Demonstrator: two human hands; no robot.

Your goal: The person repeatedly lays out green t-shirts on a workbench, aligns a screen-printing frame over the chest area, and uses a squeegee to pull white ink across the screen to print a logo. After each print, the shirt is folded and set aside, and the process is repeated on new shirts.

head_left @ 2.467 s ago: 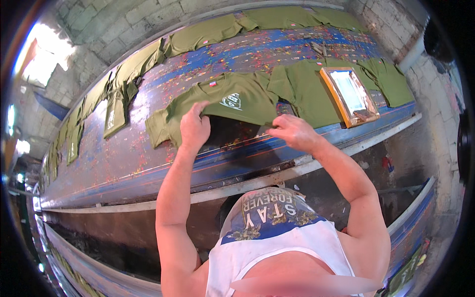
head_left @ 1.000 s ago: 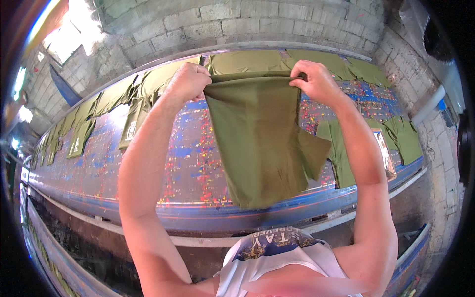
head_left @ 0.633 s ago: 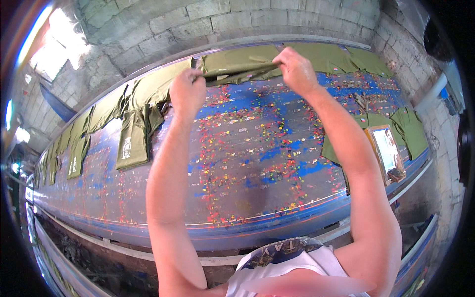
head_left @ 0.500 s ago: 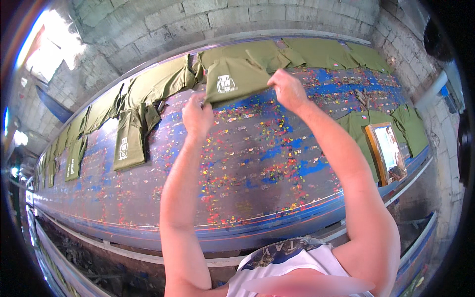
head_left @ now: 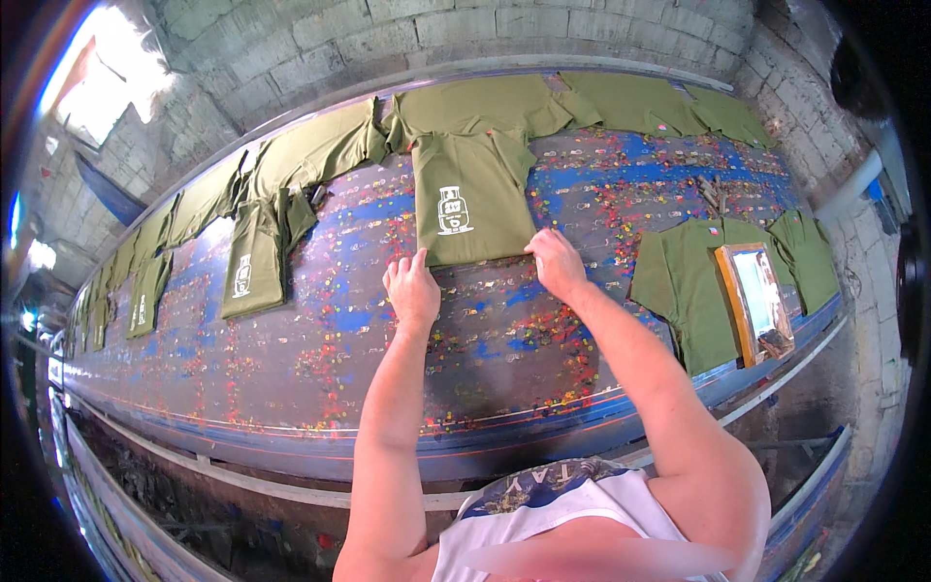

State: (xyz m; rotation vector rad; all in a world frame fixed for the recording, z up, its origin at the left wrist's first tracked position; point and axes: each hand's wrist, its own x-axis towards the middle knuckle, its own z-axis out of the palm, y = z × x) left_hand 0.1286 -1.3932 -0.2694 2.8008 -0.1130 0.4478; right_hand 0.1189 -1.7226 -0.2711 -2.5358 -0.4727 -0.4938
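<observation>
An olive-green T-shirt (head_left: pixel 504 199) with a white printed design lies flat on the long table, its near edge running straight between my hands. My left hand (head_left: pixel 413 289) is closed, pinching the near left corner. At the near right corner, my right hand (head_left: pixel 557 264) pinches the fabric between thumb and fingers. The far part of this shirt touches other green shirts (head_left: pixel 475 102) spread along the table's far side.
The long dark table (head_left: pixel 330 373) is speckled with coloured paint. Folded green shirts (head_left: pixel 262 276) with white prints hang over leftward. At right, a wood-framed printing screen (head_left: pixel 761 301) rests on a green shirt (head_left: pixel 669 281). A block wall (head_left: pixel 436 39) stands behind.
Both hands have come down toward me, drawing the T-shirt's near edge along. The shirt was lifted and bunched; now it lies stretched on the table with its print fully visible.
</observation>
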